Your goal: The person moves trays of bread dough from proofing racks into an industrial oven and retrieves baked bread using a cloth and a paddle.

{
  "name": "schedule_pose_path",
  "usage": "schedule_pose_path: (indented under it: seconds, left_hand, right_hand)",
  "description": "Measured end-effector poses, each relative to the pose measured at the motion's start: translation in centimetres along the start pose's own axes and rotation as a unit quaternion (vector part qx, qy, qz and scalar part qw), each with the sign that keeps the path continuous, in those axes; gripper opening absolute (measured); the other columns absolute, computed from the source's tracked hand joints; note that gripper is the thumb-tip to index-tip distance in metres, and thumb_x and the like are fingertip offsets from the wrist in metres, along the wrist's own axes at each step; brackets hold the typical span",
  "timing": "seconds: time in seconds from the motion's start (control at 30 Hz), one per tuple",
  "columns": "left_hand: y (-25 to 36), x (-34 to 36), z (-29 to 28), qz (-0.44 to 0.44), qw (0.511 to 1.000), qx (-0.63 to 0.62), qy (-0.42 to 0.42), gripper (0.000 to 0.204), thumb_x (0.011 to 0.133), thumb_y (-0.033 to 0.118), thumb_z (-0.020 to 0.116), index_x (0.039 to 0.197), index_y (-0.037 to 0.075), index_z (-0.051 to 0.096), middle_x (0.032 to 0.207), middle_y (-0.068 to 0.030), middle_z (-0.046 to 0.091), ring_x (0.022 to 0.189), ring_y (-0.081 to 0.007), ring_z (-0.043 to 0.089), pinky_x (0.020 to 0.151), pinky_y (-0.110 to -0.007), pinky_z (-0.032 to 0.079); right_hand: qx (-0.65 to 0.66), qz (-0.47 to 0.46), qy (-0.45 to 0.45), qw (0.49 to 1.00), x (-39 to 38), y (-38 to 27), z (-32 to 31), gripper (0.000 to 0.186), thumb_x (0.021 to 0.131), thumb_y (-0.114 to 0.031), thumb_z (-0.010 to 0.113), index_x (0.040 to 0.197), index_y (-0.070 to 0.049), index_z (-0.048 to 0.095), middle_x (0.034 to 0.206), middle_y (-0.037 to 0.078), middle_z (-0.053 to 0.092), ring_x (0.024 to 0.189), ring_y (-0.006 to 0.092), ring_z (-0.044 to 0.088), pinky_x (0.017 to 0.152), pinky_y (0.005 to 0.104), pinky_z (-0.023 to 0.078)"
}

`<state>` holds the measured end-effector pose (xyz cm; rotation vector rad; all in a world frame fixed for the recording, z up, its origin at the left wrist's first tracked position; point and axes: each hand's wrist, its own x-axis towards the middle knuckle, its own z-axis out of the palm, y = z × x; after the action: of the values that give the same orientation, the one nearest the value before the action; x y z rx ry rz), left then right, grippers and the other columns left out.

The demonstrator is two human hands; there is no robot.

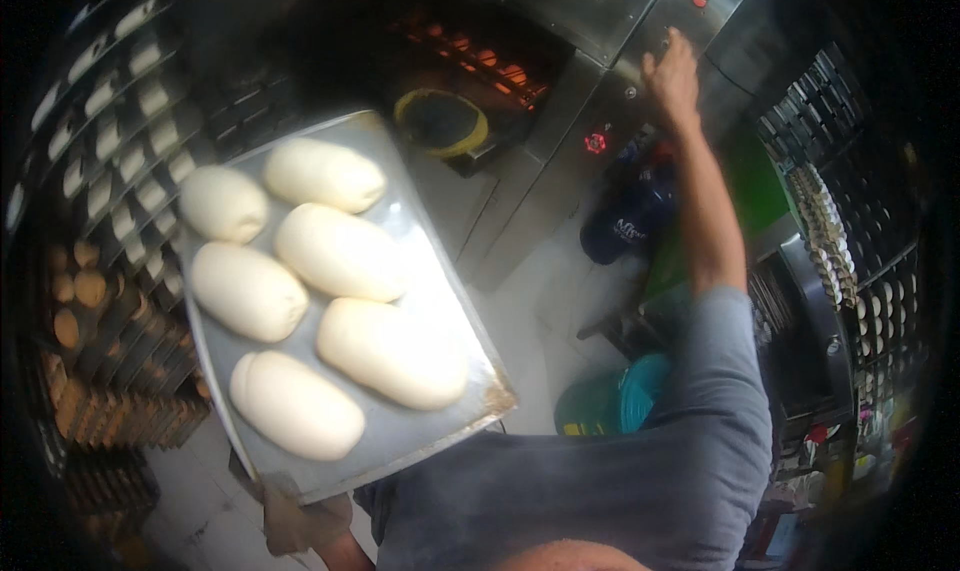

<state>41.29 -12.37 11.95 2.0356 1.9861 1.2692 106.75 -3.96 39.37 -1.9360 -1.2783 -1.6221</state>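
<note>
left hand [325, 524] gripping a loaded tray [440, 311], right hand [675, 81] up at a metal panel [613, 113].
left fingers hold the tray's lower left corner through a brown cloth [285, 521]; right fingers are partly curled, and i cannot tell if they pinch anything. the tray is left of the body, its long axis slanting from upper left to lower right; six dough pieces [340, 253] on it slope the same way, more shallowly. a rack [130, 161] crowds its left, a glowing oven opening [480, 56] lies beyond, a teal bucket [600, 406] to its right.
</note>
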Motion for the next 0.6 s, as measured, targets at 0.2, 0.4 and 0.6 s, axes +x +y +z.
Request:
schedule_pose_path:
  seconds: [0.2, 0.4, 0.6]
  left_hand:
    - [6.6, 8.3, 9.0, -0.070, 0.909, -0.370, -0.181, 0.057, 0.084, 0.039, 0.061, 0.123, 0.000, 0.048, 0.119, -0.0154, 0.054, 0.109, -0.0295, 0.052, 0.090, -0.043, 0.044]
    - [9.1, 17.0, 19.5, -0.046, 0.845, -0.441, -0.300, 0.058, 0.092, 0.038, 0.050, 0.137, 0.003, 0.036, 0.141, -0.0140, 0.040, 0.126, -0.0290, 0.039, 0.101, -0.049, 0.035]
    - [11.4, 26.1, 27.7, 0.238, 0.928, -0.228, -0.174, 0.056, 0.086, 0.038, 0.062, 0.125, -0.002, 0.052, 0.127, -0.0176, 0.054, 0.108, -0.0266, 0.057, 0.090, -0.036, 0.048]
  right_hand:
    - [-0.068, 0.046, -0.037, 0.996, 7.3, 9.1, 3.8, 0.063, 0.080, -0.027, 0.066, 0.134, -0.008, 0.039, 0.120, 0.022, 0.051, 0.107, 0.0416, 0.053, 0.089, 0.0478, 0.046]
    - [-0.179, -0.063, 0.061, 0.980, 7.1, 9.3, 6.9, 0.037, 0.081, -0.019, 0.060, 0.110, 0.003, 0.061, 0.120, 0.027, 0.055, 0.104, 0.0382, 0.058, 0.088, 0.0449, 0.048]
    - [-0.176, 0.028, -0.051, 0.983, 7.3, 10.3, 5.4, 0.058, 0.087, -0.032, 0.059, 0.140, -0.016, 0.041, 0.141, 0.015, 0.044, 0.127, 0.0334, 0.045, 0.101, 0.0413, 0.042]
